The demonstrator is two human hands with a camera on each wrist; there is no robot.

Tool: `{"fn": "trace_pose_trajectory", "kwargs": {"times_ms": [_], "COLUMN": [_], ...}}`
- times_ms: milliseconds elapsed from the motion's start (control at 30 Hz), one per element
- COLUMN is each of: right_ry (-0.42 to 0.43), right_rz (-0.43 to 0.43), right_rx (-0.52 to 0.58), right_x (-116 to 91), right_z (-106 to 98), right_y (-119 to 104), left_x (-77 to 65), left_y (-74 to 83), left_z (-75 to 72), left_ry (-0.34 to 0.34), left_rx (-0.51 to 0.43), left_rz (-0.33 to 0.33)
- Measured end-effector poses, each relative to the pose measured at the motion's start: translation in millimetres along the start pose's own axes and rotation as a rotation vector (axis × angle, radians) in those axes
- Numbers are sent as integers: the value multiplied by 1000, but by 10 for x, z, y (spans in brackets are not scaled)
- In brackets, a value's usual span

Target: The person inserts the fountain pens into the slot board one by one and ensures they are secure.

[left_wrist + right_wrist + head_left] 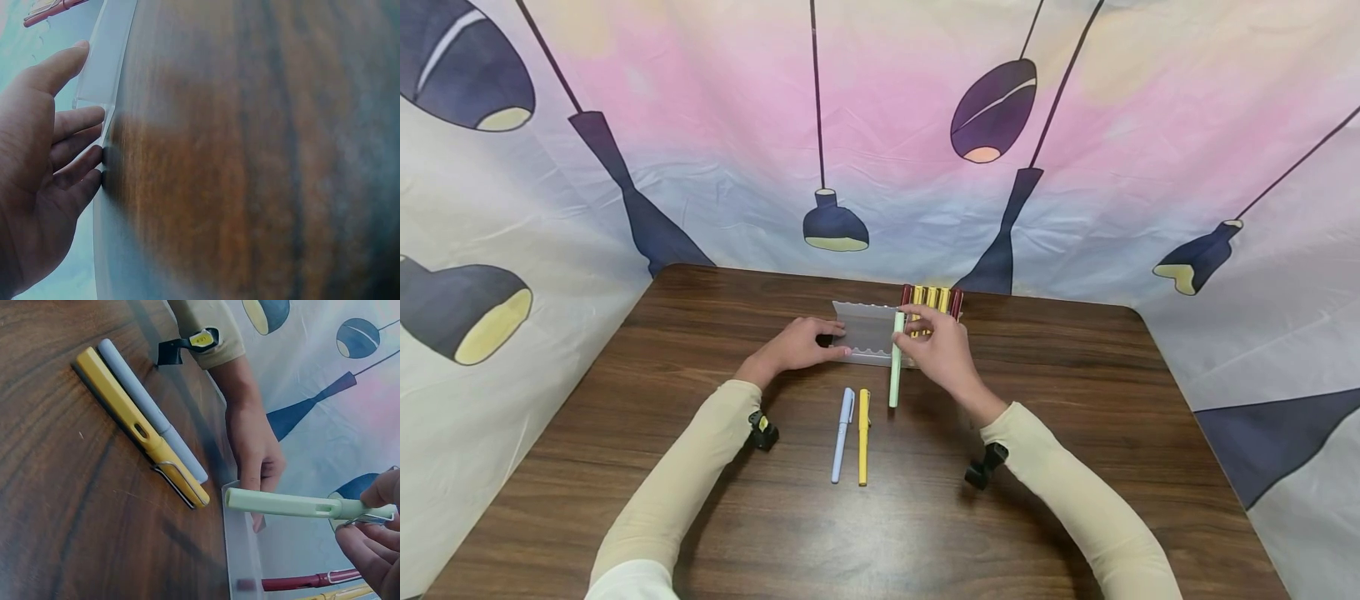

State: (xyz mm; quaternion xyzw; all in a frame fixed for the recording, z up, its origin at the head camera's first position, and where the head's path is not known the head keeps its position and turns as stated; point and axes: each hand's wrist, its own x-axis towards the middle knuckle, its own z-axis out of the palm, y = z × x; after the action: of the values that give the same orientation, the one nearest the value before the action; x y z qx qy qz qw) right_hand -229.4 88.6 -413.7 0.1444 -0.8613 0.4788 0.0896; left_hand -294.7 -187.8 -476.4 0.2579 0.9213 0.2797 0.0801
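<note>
Pale green pen (895, 375) is pinched at its clip end between thumb and fingers of our right hand (946, 352), near the clear tray (867, 331); our left hand (800, 343) touches the tray's left end, thumb and fingers apart.

Booth-like nook: lamp-printed cloth (902, 125), wood-grain table (917, 525).

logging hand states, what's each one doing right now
Left hand: open, fingers touching the end of the tray.
Right hand: closed, holding the green pen.
</note>
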Motion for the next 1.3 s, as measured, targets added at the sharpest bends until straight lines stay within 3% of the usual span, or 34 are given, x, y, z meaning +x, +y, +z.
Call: {"fn": "trace_pose_trajectory", "kwargs": {"times_ms": [600,1300], "right_ry": [83,187], "right_rz": [-47,-76], "right_rx": [-54,-83], "right_x": [261,457], "right_z": [32,150], "right_y": [-68,93], "left_x": [-1,3], "left_y": [-5,-3], "left_z": [12,15], "left_ry": [-2,6], "left_rx": [12,8], "left_rz": [-3,-3]}}
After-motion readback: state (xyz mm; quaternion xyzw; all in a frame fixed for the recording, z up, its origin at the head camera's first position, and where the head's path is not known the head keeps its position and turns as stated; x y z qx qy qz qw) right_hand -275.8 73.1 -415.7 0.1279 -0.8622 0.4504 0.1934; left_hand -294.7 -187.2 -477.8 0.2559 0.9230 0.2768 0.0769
